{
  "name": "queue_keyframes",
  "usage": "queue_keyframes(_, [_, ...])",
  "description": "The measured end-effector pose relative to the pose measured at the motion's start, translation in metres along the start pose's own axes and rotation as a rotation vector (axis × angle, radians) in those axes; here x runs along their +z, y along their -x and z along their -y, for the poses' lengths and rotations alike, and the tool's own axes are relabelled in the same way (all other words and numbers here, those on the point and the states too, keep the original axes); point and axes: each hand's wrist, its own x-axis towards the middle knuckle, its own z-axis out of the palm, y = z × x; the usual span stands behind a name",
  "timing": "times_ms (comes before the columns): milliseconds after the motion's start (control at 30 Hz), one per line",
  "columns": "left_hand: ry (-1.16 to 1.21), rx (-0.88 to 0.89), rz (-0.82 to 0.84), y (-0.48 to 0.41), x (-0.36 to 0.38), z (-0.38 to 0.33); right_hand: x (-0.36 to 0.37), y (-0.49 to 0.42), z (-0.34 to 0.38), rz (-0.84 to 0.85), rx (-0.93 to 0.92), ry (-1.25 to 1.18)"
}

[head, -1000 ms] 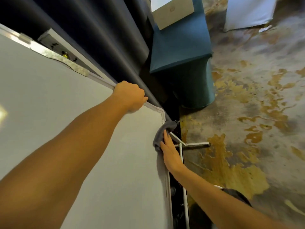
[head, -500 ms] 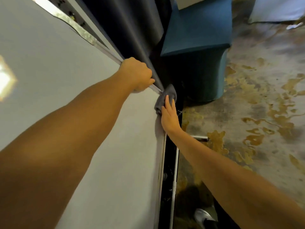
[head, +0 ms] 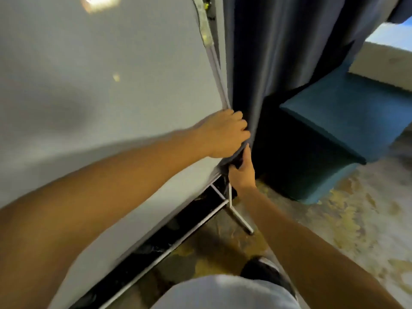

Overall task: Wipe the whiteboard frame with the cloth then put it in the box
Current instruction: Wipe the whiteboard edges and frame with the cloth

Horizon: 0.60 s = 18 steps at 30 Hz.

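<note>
The whiteboard (head: 107,85) fills the left of the view, with its metal frame (head: 217,70) running down its right edge. My left hand (head: 225,132) is closed around that edge of the frame, just above the lower right corner. Directly below it, my right hand (head: 242,172) presses a dark grey cloth (head: 235,158) against the frame at the corner. The cloth is mostly hidden between the two hands. No box is clearly in view.
A dark curtain (head: 278,47) hangs right behind the board. A teal upholstered seat (head: 334,134) stands to the right on the stained floor (head: 334,230). The board's white stand legs (head: 236,214) spread below the corner. My shoe (head: 265,270) is near the bottom.
The view has swung, so the board now looks more upright. My right hand and the cloth have moved up to the corner, right under my left hand, which still grips the frame.
</note>
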Motion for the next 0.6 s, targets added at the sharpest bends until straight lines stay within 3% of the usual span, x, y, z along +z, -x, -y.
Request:
queue_keyframes(100, [0.221, -0.161, -0.163, 0.029, 0.012, -0.043, -0.029, -0.005, 0.006, 0.164, -0.035, 0.14])
queue_keyframes(167, [0.479, -0.361, 0.001, 0.054, 0.03, -0.089, -0.046, -0.005, 0.012, 0.256, -0.028, 0.18])
queue_keyframes(233, [0.831, -0.723, 0.188, 0.073, 0.038, -0.13, -0.063, -0.005, 0.022, 0.322, 0.019, 0.128])
queue_keyframes(300, [1.32, -1.308, 0.153, 0.082, 0.037, -0.157, -0.076, 0.0, 0.036, 0.412, 0.065, 0.051])
queue_keyframes(367, [1.989, -1.926, -0.157, 0.086, 0.036, -0.173, -0.085, 0.009, 0.051, 0.524, 0.028, 0.058])
queue_keyframes(400, [2.309, -2.054, -0.421, 0.088, 0.038, -0.175, -0.09, 0.012, 0.06, 0.585, -0.015, 0.059])
queue_keyframes(467, [2.672, -2.089, -1.124, 0.089, 0.043, -0.18, -0.094, 0.022, 0.088, 0.733, -0.272, 0.166])
queue_keyframes(533, [2.787, -1.962, -1.788, 0.085, 0.05, -0.183, -0.091, 0.034, 0.118, 0.891, -0.699, 0.357])
queue_keyframes(600, [2.808, -1.852, -2.145, 0.078, 0.052, -0.18, -0.083, 0.042, 0.141, 1.007, -1.149, 0.559])
